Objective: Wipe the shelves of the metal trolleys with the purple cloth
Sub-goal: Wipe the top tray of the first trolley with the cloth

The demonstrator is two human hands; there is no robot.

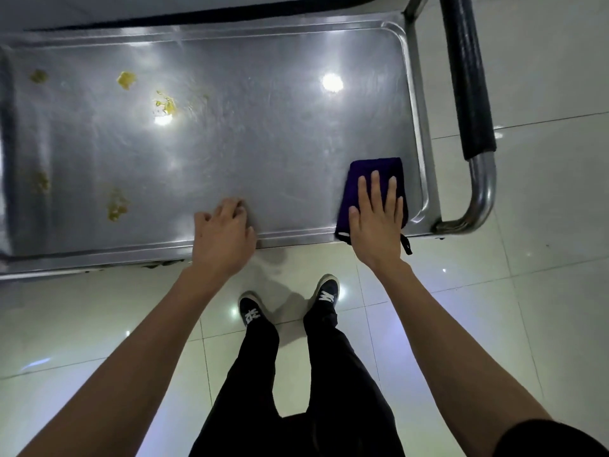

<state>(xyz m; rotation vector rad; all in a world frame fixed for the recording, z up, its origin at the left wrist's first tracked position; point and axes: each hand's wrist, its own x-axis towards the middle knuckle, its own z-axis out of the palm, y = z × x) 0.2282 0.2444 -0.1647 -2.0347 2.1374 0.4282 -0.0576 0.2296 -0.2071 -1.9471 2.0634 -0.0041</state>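
Note:
The top shelf of a metal trolley (pixel 263 143) fills the upper half of the head view. A folded purple cloth (pixel 372 166) lies on the shelf's near right corner. My right hand (pixel 377 219) presses flat on the cloth with straight fingers. My left hand (pixel 222 235) rests on the shelf's near rim, its fingers curled over the edge onto the metal. Several yellow food stains (pixel 164 105) mark the left half of the shelf.
The trolley's push handle with a black grip (pixel 468 77) curves round the right end. Glossy white floor tiles (pixel 543 258) lie around it. My feet in dark shoes (pixel 290 301) stand just before the near rim.

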